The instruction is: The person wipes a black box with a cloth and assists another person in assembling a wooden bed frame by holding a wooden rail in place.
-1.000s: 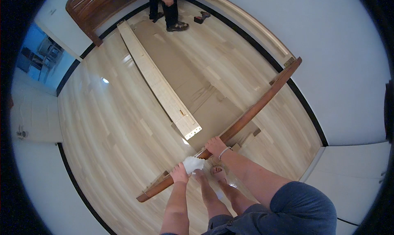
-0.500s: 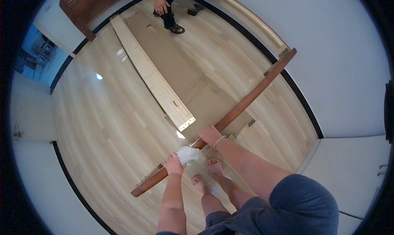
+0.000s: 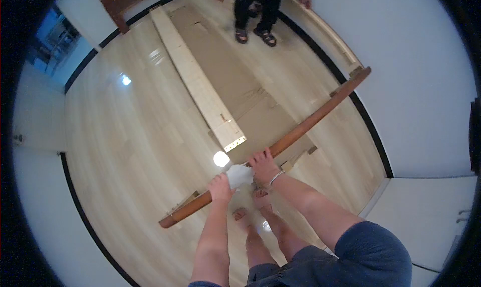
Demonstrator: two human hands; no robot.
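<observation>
A long brown wooden bed board (image 3: 315, 117), seen mostly along its top edge, crosses in front of me from lower left to upper right. My left hand (image 3: 220, 188) is closed over its top edge, left of the middle. A crumpled white wrap (image 3: 240, 176) sits on the board between my hands, against my left fingers; whether they grip it too is hard to tell. My right hand (image 3: 264, 165) curls over the same edge just right of the wrap. At its far right the board meets the end of a pale wooden rail (image 3: 330, 30) along the wall.
A long pale plank (image 3: 198, 81) lies beside flattened cardboard (image 3: 225, 64) ahead of me. At the far side a co-worker in dark trousers (image 3: 273, 6) stands near the pale rail. A brown headboard (image 3: 120, 1) is at the back left, a white cabinet (image 3: 431, 212) at the right.
The co-worker has shifted right and now stands with both feet showing, one hand near the pale rail. My hands stay on the board, which sits slightly higher and less steeply slanted in view.
</observation>
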